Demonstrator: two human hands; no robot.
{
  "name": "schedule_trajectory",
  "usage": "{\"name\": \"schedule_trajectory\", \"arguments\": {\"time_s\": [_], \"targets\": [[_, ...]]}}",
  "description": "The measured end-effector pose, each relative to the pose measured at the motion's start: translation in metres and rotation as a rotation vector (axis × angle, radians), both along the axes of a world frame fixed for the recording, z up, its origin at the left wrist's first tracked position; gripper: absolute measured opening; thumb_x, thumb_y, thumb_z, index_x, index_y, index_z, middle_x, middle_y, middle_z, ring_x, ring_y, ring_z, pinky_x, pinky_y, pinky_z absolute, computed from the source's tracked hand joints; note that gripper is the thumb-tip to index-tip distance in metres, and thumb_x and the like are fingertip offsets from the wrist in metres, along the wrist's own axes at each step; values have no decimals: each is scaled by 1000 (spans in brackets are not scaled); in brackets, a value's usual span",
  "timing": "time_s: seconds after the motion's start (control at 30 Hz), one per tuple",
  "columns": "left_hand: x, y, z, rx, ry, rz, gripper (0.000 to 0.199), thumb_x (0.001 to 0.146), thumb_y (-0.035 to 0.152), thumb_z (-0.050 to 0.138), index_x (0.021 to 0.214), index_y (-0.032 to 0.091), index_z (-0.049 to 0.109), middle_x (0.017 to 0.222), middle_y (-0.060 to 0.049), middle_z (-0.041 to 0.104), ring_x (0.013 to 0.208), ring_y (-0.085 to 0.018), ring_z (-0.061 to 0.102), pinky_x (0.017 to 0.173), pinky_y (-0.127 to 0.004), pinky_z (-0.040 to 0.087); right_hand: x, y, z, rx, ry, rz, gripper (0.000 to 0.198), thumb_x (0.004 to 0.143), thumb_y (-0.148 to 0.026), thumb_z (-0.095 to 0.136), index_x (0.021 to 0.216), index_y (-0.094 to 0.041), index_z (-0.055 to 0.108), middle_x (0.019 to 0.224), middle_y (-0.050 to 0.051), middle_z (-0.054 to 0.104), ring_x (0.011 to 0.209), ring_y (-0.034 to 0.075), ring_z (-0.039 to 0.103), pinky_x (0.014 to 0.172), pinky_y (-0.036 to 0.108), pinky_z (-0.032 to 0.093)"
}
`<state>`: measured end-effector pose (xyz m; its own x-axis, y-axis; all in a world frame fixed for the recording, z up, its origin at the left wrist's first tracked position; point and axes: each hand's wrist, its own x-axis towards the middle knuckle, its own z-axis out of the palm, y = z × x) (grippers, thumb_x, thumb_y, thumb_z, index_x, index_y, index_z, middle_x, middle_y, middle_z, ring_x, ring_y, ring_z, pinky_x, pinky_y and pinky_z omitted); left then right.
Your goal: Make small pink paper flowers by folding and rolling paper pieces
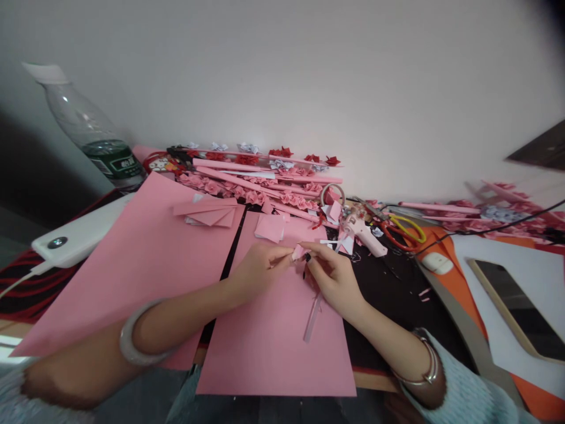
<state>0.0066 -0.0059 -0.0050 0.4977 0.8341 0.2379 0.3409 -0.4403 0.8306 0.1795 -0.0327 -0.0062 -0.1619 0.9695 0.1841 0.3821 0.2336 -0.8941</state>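
A small folded piece of pink paper (298,252) is pinched between the fingertips of both hands. My left hand (256,270) grips its left side, fingers closed. My right hand (334,278), with dark nails, is closed on the right side. Below my right hand a narrow pale strip (312,321) slants down over a pink sheet (273,353); I cannot tell whether the hand holds it. Small pink paper squares (270,227) lie just beyond my left hand, and a fan of pink pieces (212,212) rests on another pink sheet (145,253).
Paper flowers on pink stems (251,191) are heaped along the wall. A pink glue gun (365,234), a tape roll (332,194) and scissors (404,229) lie behind my right hand. A bottle (103,147) and white power bank (83,229) are left; a phone (516,306) is right.
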Motion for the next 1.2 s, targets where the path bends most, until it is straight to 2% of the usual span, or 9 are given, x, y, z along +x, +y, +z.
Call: {"name": "schedule_trajectory", "arguments": {"time_s": [0.13, 0.37, 0.5, 0.63, 0.77, 0.87, 0.93, 1.07, 1.2], "targets": [[0, 0, -1, 4, -2, 17, 36, 88, 35, 38, 71, 14, 63, 54, 2, 45, 51, -9, 38, 48, -21, 27, 0, 0, -2, -3, 7, -4, 30, 81, -12, 42, 108, -18, 55, 67, -1, 54, 49, 8, 47, 45, 19, 38], [0, 0, 1, -10, 12, 13, 34, 86, 31, 40, 70, 15, 64, 52, 3, 44, 50, -9, 39, 47, -21, 27, -1, 2, -4, 41, -12, -29, 26, 79, -13, 46, 103, -19, 56, 77, 1, 56, 57, 10, 49, 50, 21, 41], [0, 0, 0, -16, 18, 20, 31, 86, 29, 41, 73, 14, 65, 52, 3, 45, 49, -9, 40, 46, -21, 27, 0, 1, -2, 29, -17, -39, 30, 80, -11, 44, 106, -19, 57, 75, 1, 57, 56, 10, 50, 49, 21, 41], [0, 0, -2, -48, -28, 14, 27, 85, 27, 44, 78, 13, 66, 57, 2, 53, 54, -10, 48, 51, -20, 35, 2, 1, 1, 115, -60, -57, 31, 81, -9, 44, 104, -21, 61, 79, 3, 59, 64, 12, 54, 53, 22, 42], [4, 0, -3, -236, -165, -18, 24, 84, 30, 47, 85, 15, 67, 72, -1, 63, 71, -14, 60, 64, -23, 47, 3, 2, 4, 260, -79, -74, 34, 81, -7, 45, 99, -25, 66, 89, 5, 56, 81, 16, 54, 66, 28, 45], [6, 1, -3, -428, -258, -73, 25, 83, 33, 50, 92, 16, 66, 83, -3, 66, 83, -16, 63, 73, -26, 51, 2, 3, 5, 297, -68, -62, 34, 81, -7, 46, 98, -27, 67, 88, 4, 53, 83, 16, 54, 70, 30, 45], [7, 2, -3, -496, -285, -85, 26, 82, 35, 52, 94, 17, 66, 88, -4, 67, 85, -16, 64, 74, -27, 52, 1, 4, 5, 295, -68, -60, 33, 81, -8, 47, 97, -27, 68, 88, 4, 53, 82, 16, 54, 68, 30, 45], [8, 1, -4, -469, -286, -81, 25, 82, 34, 53, 93, 16, 66, 88, -4, 67, 85, -16, 63, 74, -27, 53, 0, 3, 5, 283, -75, -98, 28, 79, -9, 49, 95, -24, 67, 93, 5, 55, 81, 15, 55, 60, 26, 46], [8, 0, -5, -399, -249, -53, 25, 82, 34, 52, 90, 15, 67, 85, -4, 67, 80, -15, 63, 73, -28, 53, 0, 3, 6, 311, -78, -94, 23, 80, -10, 50, 90, -22, 66, 98, 6, 57, 87, 16, 57, 61, 26, 48]]}}
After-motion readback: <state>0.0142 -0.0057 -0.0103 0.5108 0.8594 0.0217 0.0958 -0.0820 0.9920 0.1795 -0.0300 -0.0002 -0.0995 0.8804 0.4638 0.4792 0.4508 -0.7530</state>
